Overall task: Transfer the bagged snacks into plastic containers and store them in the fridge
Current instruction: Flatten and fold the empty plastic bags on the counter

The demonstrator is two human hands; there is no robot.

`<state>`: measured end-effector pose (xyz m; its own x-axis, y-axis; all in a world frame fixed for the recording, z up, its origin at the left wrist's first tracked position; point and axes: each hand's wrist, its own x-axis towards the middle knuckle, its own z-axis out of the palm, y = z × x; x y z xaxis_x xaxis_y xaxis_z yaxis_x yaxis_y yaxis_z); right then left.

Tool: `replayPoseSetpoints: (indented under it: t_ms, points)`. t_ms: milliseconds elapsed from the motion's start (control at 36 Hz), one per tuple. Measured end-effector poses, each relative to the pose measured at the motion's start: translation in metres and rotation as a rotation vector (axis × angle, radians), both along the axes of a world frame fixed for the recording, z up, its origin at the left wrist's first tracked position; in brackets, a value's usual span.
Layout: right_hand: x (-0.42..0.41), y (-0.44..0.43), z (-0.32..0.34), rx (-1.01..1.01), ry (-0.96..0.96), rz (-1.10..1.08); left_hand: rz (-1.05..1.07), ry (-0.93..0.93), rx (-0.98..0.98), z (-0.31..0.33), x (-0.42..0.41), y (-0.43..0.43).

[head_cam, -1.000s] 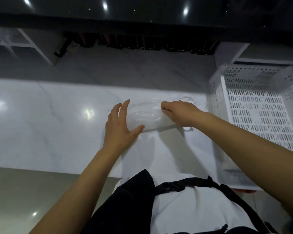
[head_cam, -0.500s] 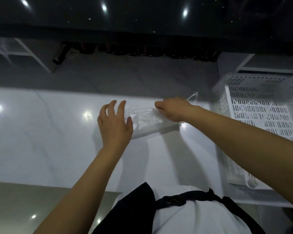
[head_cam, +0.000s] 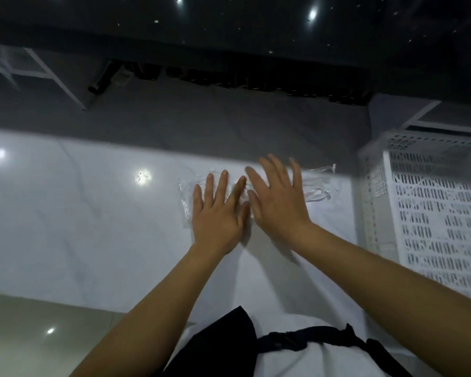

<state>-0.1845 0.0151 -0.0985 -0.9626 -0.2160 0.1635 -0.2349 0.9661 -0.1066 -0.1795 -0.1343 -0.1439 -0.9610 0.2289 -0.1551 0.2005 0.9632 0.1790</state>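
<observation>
Plastic bag (head_cam: pixel 314 183): clear, wrinkled and apparently empty, lying flat on the white counter (head_cam: pixel 79 213) just left of the perforated basket (head_cam: pixel 433 213). The right hand (head_cam: pixel 279 202), curled on the bag's edge half a second ago, now lies spread beside the left hand (head_cam: pixel 218 216), both palms down on the film, gripping nothing. This suggests the emptied bag is being smoothed, its contents probably already transferred.

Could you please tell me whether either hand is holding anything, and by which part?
Nothing is held: the left hand and the right hand lie spread, fingers straight, over the clear plastic bag on the counter, gripping no part.
</observation>
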Motion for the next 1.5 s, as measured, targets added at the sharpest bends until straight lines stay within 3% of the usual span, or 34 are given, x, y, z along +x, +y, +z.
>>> replayPoseSetpoints:
  t_ms: [111, 194, 556, 833, 972, 1111, 1333, 1500]
  points:
    - [0.005, 0.001, -0.031, 0.025, -0.310, -0.086, -0.027, 0.017, 0.030, -0.004, 0.000, -0.012]
    - [0.003, 0.016, -0.048, 0.050, -0.314, -0.177, 0.005, 0.035, 0.044, -0.006, -0.002, -0.037]
    - [0.002, 0.026, -0.047, 0.037, -0.355, -0.152, 0.043, -0.023, 0.060, 0.001, -0.005, -0.073]
    - [0.048, 0.033, -0.041, 0.015, -0.380, -0.170, 0.498, -0.110, 0.705, 0.049, 0.059, -0.070]
    - [0.065, 0.021, -0.033, 0.039, -0.257, -0.112, 0.483, -0.101, 0.537, 0.048, 0.060, -0.069]
    - [0.069, 0.016, -0.043, 0.035, -0.372, -0.044, 0.580, -0.147, 0.513, 0.048, 0.035, -0.062]
    - [0.070, 0.021, -0.046, 0.043, -0.350, -0.016, 0.787, -0.381, 0.950, 0.057, 0.004, -0.060]
    - [0.067, 0.016, -0.048, 0.056, -0.351, -0.040, 0.640, -0.498, 1.206, 0.072, 0.009, -0.052]
